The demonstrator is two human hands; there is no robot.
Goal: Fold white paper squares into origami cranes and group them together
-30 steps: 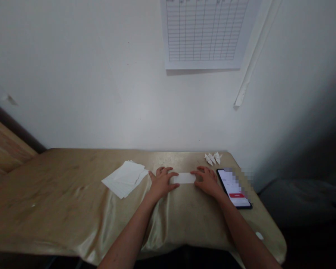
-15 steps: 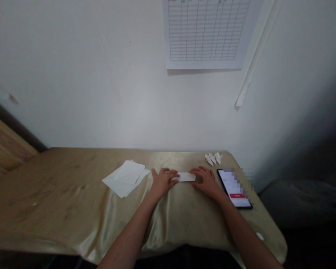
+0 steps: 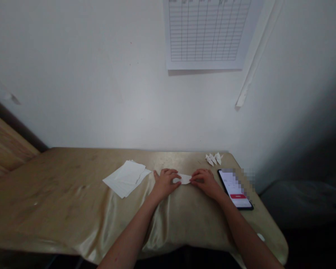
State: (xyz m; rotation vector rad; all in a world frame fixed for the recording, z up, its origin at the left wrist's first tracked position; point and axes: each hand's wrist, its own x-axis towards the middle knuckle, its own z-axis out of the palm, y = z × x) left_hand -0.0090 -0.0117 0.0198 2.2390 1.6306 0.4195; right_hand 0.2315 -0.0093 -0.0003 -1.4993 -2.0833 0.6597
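A small folded piece of white paper (image 3: 185,179) lies on the gold cloth between my two hands. My left hand (image 3: 167,182) has its thumb and fingers on the paper's left end. At the other end, my right hand (image 3: 204,180) pinches the paper between thumb and fingertips. The fingers partly cover both ends, so the exact folds cannot be made out. To the left of my left hand lies a loose stack of white paper sheets (image 3: 126,178). Several small folded white paper pieces (image 3: 213,159) sit beyond my right hand, near the table's back edge.
A phone (image 3: 235,190) with a lit screen lies right of my right hand. A small white object (image 3: 260,237) rests near the right front edge. The table (image 3: 58,194), under its gold cloth, meets a white wall (image 3: 100,93) carrying a printed grid sheet (image 3: 204,33).
My right hand's thumb and fingers have closed onto the paper's right end. The strip, flat and straight before, now looks shorter, with a slanted or bent right end. My left hand has barely moved.
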